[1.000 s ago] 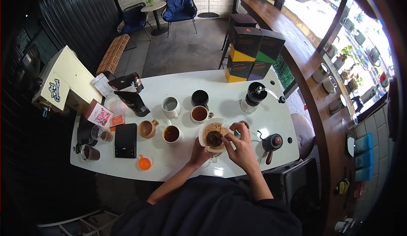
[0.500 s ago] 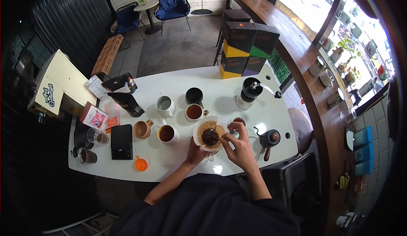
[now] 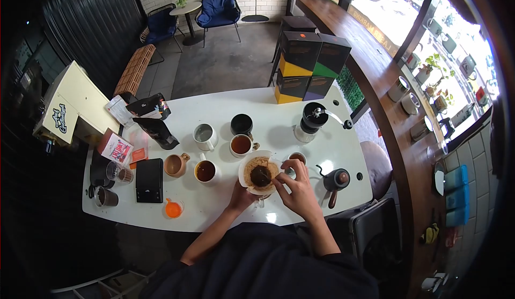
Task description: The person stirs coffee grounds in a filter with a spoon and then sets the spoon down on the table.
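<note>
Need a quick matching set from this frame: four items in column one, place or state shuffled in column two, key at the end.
1. filter cone
2. crank grinder
3. kettle
4. tan mug

A. between the flat black slab and the white mug of dark liquid
B. beyond the right hand, near the stacked boxes
C. in the left hand, dark stuff inside
D. to the right of the right hand, brown handle toward the person

Pairs: 1-C, 2-B, 3-D, 4-A
</note>
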`<state>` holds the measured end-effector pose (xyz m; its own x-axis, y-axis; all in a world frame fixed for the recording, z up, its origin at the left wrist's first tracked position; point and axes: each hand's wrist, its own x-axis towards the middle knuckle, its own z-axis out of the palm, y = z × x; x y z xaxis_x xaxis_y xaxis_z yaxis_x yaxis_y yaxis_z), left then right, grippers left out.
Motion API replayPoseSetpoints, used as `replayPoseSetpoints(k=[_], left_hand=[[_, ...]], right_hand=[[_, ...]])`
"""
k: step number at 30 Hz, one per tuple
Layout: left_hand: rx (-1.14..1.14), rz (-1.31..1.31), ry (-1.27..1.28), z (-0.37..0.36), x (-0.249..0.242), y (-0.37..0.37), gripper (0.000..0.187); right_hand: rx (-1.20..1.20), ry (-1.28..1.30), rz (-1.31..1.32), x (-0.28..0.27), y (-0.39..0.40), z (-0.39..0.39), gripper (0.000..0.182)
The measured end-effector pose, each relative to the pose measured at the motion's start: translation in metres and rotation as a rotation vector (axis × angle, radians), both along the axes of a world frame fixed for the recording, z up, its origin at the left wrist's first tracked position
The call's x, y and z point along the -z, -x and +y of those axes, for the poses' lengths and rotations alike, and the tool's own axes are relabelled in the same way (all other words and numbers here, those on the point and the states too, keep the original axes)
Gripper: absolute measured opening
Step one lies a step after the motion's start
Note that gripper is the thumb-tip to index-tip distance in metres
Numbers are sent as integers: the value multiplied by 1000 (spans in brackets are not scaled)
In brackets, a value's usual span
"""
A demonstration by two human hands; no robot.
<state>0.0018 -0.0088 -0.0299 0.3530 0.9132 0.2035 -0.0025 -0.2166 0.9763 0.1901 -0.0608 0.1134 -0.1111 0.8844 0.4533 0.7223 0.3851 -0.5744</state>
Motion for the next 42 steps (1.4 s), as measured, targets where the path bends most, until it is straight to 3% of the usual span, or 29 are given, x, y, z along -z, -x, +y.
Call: replayPoseSetpoints(k=[12, 15, 17, 21, 33, 39, 42], left_hand=[[-16, -43, 18, -2, -4, -1, 62], [-32, -19, -22, -4, -9, 0, 60], [-22, -36, 14, -5, -12, 0, 60], [-3, -28, 37, -3, -11, 0, 60], [-3, -58, -10, -2, -4, 0, 62], [-21, -64, 42, -3, -2, 1, 62], [-16, -40, 33, -2, 0, 1, 61]], right_hand=[[-19, -12, 49, -1, 2, 3, 11], [-10, -43, -62, -2, 1, 5, 11], [-76, 53, 32, -8, 1, 4, 12], [-22, -4, 51, -3, 0, 6, 12], [-109, 29, -34, -9, 2, 9, 12], [-63, -71, -88, -10, 5, 12, 13], [-126, 61, -7, -11, 5, 9, 12]])
